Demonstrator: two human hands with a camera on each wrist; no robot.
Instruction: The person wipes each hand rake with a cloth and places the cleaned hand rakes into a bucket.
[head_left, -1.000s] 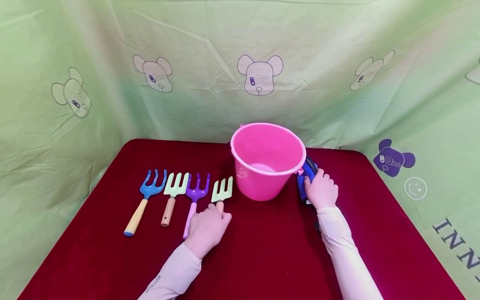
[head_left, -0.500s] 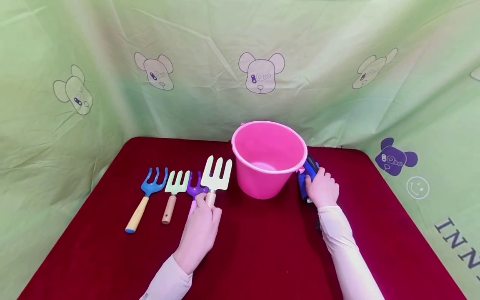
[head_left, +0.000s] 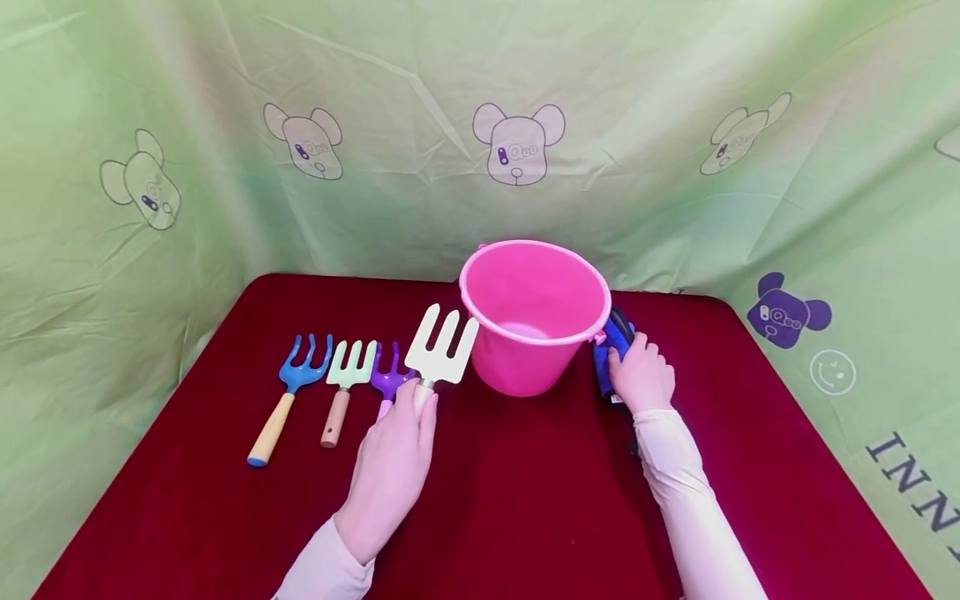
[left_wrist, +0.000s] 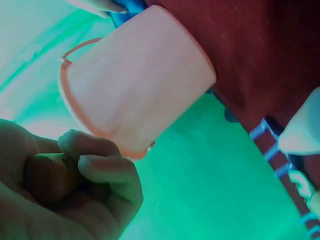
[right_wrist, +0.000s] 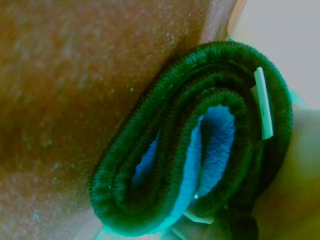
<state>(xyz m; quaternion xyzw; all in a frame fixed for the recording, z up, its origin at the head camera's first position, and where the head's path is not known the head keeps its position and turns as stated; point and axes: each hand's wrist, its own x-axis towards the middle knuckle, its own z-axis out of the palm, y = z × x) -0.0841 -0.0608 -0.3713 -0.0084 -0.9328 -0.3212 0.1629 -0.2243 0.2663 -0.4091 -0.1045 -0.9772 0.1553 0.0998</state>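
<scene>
My left hand (head_left: 393, 462) grips a cream-headed garden hand fork (head_left: 437, 363) by its handle, tines up, raised over the table. In the head view the tines overlap the left side of a pink bucket (head_left: 504, 367). The left wrist view shows fingers curled round the handle's butt end (left_wrist: 50, 177). Right of the bucket, my right hand (head_left: 643, 377) holds a rolled blue cloth (head_left: 603, 367); its dark ribbed edge and a white tag show in the right wrist view. Partly behind the left hand lies a purple fork (head_left: 387, 383).
A pale green fork (head_left: 351, 371) with a wooden handle and a blue fork (head_left: 302, 377) with a yellow handle lie further left. All rest on a dark red tablecloth (head_left: 540, 500). A green printed curtain (head_left: 405, 192) hangs behind and at both sides.
My left hand has lifted the cream fork off the tablecloth, first leftward, then slightly towards the bucket. The right hand stays on the blue roll.
</scene>
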